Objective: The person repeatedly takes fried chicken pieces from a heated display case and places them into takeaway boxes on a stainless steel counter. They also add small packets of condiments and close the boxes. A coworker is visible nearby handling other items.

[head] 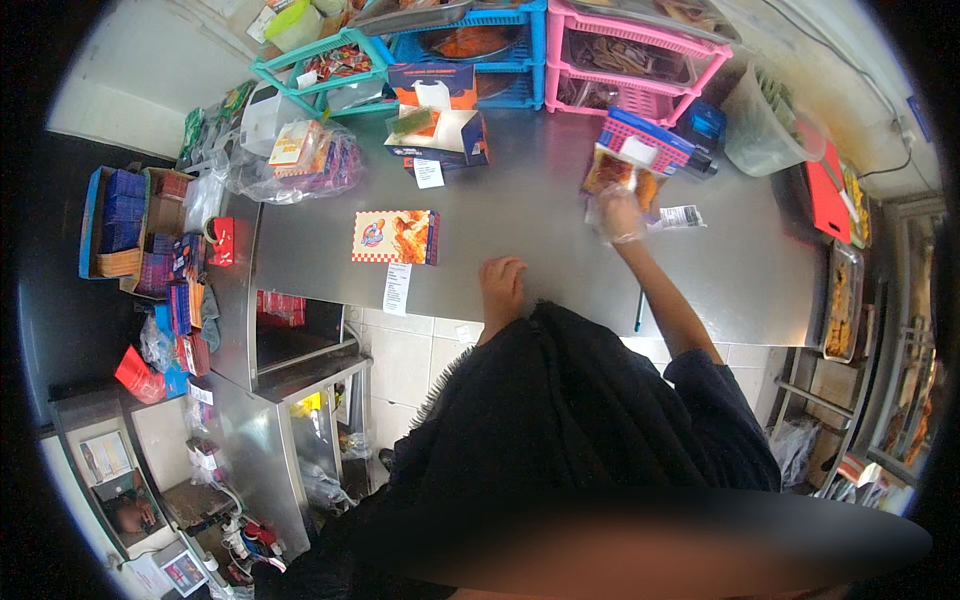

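My right hand (621, 216), in a clear plastic glove, is at the food in an open cardboard box (651, 141); whether its fingers grip a piece cannot be told. Bare and empty, my left hand (502, 283) rests at the near edge of the steel table (525, 187), its fingers loosely curled. A closed printed food box (396, 237) lies to its left, with a paper receipt (397, 288) below it. Farther back stands an open box (450, 135) with a small green packet (412, 122) on it. Another receipt (681, 217) lies right of my right hand.
Blue (544, 52) and pink plastic racks (553, 75) with food trays line the back. A clear tub (765, 135) and a red cutting board (825, 196) with a knife stand right. A bagged stack of boxes (330, 161) sits left. A pen (639, 311) lies at the near edge.
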Demonstrator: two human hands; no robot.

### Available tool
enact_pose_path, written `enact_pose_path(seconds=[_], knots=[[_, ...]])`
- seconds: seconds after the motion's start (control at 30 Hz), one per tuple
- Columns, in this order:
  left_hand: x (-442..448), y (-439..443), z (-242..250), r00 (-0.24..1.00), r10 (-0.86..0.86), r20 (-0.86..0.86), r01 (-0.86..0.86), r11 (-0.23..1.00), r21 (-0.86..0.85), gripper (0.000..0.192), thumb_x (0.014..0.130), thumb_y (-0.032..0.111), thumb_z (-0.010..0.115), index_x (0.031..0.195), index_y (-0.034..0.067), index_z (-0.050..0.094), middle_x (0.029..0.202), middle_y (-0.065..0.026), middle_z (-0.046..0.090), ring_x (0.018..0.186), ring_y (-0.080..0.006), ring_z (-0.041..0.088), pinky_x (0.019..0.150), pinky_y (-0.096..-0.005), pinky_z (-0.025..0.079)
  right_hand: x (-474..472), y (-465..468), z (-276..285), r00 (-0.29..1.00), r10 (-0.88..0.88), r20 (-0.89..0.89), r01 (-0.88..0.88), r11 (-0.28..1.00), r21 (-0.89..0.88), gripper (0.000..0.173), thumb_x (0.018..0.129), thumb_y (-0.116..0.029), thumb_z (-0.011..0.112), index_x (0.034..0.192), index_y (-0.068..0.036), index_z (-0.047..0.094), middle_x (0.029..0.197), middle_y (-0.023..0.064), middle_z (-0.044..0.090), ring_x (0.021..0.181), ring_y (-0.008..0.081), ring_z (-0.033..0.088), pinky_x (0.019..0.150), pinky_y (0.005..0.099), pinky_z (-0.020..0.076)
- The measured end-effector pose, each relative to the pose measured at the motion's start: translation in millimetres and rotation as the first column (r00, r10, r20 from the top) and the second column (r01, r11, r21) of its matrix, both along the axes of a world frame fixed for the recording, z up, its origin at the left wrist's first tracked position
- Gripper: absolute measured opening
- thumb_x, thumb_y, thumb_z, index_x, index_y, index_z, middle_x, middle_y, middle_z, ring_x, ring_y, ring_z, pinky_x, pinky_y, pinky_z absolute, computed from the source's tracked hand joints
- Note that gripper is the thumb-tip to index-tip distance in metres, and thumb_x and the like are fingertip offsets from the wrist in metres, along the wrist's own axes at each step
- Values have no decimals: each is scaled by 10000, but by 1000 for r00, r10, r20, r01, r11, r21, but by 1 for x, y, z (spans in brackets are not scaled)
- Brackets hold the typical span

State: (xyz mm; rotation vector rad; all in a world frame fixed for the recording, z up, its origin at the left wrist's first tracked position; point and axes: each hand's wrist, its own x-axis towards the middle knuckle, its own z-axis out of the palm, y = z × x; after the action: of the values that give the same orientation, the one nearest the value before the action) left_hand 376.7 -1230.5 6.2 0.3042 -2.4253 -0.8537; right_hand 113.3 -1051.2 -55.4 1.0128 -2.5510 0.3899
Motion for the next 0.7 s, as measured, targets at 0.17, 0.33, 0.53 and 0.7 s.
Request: enact_pose_path(seconds=[0.17, 0.33, 0.53, 0.7], knots=[[-6, 7, -20, 995, 35, 98, -58, 968, 242, 284, 809, 58, 623, 1092, 74, 598, 1102, -88, 603, 1110, -321, 527, 994, -460, 367, 66, -54, 4, 993, 93, 78, -92, 996, -22, 240, 854, -280, 598, 816, -48, 645, 807, 146, 639, 784, 335, 632, 664, 480, 502], [-31, 16, -29, 985, 123, 119, -168, 822, 544, 605, 776, 62, 711, 1299, 71, 406, 1078, -159, 635, 1027, -317, 602, 881, -415, 459, 118, -85, 27, 944, 282, 171, -287, 958, 5, 200, 791, -248, 620, 836, -55, 640, 833, 125, 624, 801, 316, 633, 647, 477, 504], [-27, 19, -12, 950, 190, 248, -309, 690, 655, 736, 759, 44, 744, 1337, 96, 292, 838, -113, 664, 718, -255, 663, 694, -374, 522, 125, -73, 48, 919, 392, 33, -391, 899, 199, 186, 756, -240, 631, 840, -75, 655, 818, 92, 625, 802, 290, 637, 681, 442, 507], [-29, 27, -9, 965, 182, 188, -262, 688, 676, 719, 730, 0, 760, 1313, 112, 354, 817, -86, 647, 678, -210, 647, 641, -347, 508, 112, -52, 43, 923, 374, 94, -384, 913, 135, 136, 743, -212, 622, 789, -99, 684, 813, 86, 656, 809, 281, 652, 702, 430, 509]])
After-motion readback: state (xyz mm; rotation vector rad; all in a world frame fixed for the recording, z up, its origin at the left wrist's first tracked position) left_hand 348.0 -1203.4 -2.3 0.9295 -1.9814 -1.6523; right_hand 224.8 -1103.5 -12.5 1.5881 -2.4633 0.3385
